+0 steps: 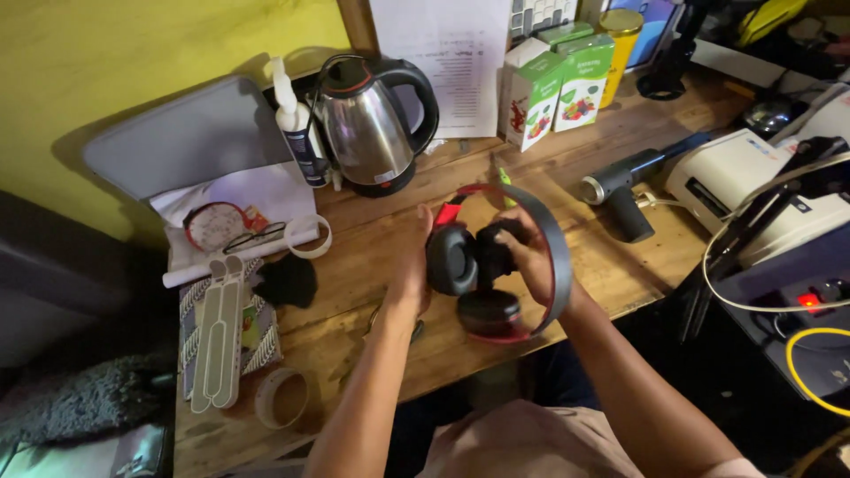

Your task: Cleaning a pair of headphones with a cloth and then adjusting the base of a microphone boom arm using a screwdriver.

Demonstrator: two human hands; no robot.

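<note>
Wooden desk (372,257) under a yellow wall carried the clutter. Both hands held black-and-red headphones (496,265) just in front of the steel kettle (367,124): the left hand (412,265) lay flat against one earcup, the right hand (527,252) clasped the other beneath the band. Tape rolls (283,397) lay well left of the kettle.

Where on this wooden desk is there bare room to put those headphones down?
Bare wood shows between the electric kettle and the headphones, and along the front edge right of the tape roll. Another patch lies between the cartons and the massage gun. The left end, around the glasses, and the right end are crowded.
</note>
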